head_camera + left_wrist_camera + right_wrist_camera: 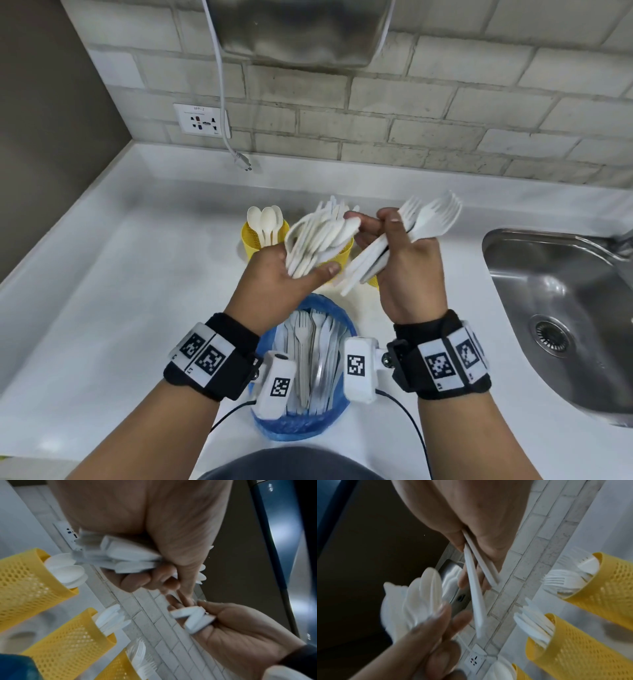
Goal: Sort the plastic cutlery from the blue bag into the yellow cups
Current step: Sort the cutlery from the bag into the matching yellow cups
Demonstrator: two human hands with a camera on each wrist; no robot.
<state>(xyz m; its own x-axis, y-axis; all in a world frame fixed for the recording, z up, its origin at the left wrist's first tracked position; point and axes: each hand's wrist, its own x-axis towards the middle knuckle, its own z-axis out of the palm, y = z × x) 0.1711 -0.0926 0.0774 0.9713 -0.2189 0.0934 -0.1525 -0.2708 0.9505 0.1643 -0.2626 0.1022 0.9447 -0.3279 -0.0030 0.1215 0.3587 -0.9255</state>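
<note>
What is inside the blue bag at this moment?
The blue bag holds white plastic cutlery: forks and knife-like pieces lie lengthwise. The wrist cameras and both forearms cover its sides and lower part, so how much remains cannot be seen.

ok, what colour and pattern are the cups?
Yellow, with a perforated mesh wall. The cups show it best in the left wrist view.

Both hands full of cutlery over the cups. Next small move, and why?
Probably lower the right hand and drop its forks into the fork cup. That hand grips only forks, tines up, so the bunch looks sorted, and that cup already holds forks. The left hand holds a bunch of spoons, which likely belong in the spoon cup afterwards.
</note>
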